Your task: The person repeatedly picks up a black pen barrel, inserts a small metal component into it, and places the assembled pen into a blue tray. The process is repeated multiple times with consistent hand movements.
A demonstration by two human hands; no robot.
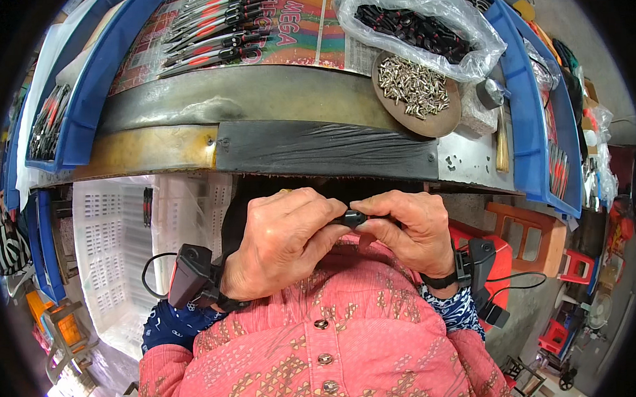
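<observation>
Just in front of my chest, below the bench edge, both my hands meet over a small glossy black piece (354,218) with a rounded end. Thumb and fingers of my left hand (284,235) pinch it from the left. From the other side, the thumb and forefinger of my right hand (411,227) grip it too. Most of the piece is covered by the fingers, so its exact kind does not show. Beyond, on the bench, lie a round brown dish (387,101) of small silver metal pins and a clear plastic bag (482,51) of black parts with red marks.
Slim grey, red and black tools (218,41) lie in a row on a printed sheet. Blue trays (90,94) with similar tools flank the bench. A white crate (117,254) stands below left. A wooden-handled tool (502,146) lies near the right tray (529,114).
</observation>
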